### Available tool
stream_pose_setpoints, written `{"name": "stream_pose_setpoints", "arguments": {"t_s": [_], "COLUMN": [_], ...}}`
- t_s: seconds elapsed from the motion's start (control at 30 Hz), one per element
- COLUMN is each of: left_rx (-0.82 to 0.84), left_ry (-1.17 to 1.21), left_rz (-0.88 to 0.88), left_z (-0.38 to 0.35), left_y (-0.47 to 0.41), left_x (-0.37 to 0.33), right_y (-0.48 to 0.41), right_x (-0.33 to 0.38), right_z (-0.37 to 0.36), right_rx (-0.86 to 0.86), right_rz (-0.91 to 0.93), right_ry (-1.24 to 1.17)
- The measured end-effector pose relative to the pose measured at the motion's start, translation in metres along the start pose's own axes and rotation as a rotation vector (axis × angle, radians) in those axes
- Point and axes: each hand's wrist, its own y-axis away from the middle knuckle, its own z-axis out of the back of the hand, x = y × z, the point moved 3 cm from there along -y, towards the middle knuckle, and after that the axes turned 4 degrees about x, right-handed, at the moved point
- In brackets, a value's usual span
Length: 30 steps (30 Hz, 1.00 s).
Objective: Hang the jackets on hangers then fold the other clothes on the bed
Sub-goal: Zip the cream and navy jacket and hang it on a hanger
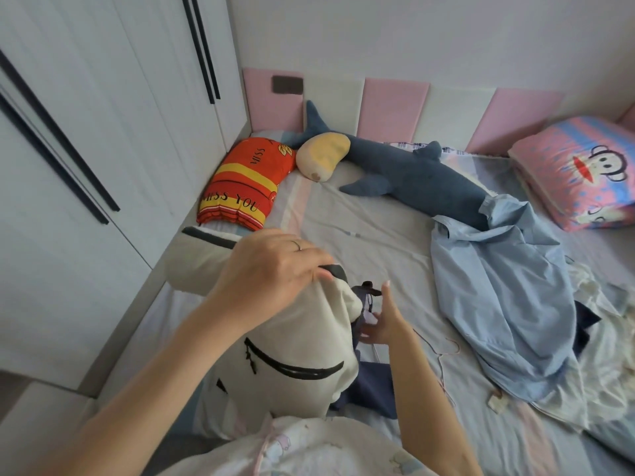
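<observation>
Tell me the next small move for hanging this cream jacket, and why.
The left hand grips the cream jacket by its collar, held up, while the right hand is open beside a dark piece at the neck, possibly a hanger top. So probably: take that piece in a firm grip, letting the collar be drawn over it.
</observation>
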Motion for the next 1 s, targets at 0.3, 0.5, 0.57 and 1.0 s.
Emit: {"name": "stream_pose_setpoints", "arguments": {"t_s": [0.3,0.5,0.57,1.0], "left_rx": [0.511,0.827,0.679,-0.045], "left_ry": [0.437,0.820,0.898,1.418], "left_rz": [0.397,0.837,1.026,1.583], "left_z": [0.009,-0.013,-0.033,-0.121], "left_y": [0.023,0.052,0.051,0.019], "left_x": [0.015,0.053,0.060,0.082], "right_y": [-0.010,0.037,0.056,0.160], "right_x": [0.006,0.044,0.038,0.049], "right_z": [-0.039,-0.082,-0.102,-0.125], "right_rx": [-0.177,0.102,0.275,0.704], "right_rz": [0.069,0.481,0.521,0.736], "right_ry": [0.425,0.167,0.157,0.028]}}
